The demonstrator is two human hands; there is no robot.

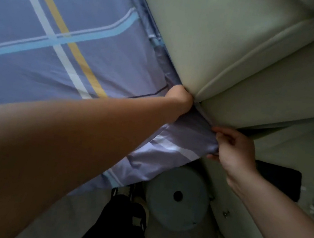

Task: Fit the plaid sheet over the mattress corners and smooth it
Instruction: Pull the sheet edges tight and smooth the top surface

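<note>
The plaid sheet (65, 49) is blue-grey with white, light blue and yellow stripes and covers the mattress top on the left. Its corner (179, 140) hangs down over the mattress corner. My left hand (179, 99) is pushed into the gap where the mattress corner meets the cream padded headboard (214, 36); its fingers are hidden in the fabric there. My right hand (232, 147) pinches the sheet's hanging edge just below the corner, fingers closed on the cloth.
A round grey stool (177, 198) with a dark centre hole stands below the corner. A cream nightstand (288, 157) with a black pad (280, 180) and small items sits on the right. Dark clothing (121, 224) lies on the floor.
</note>
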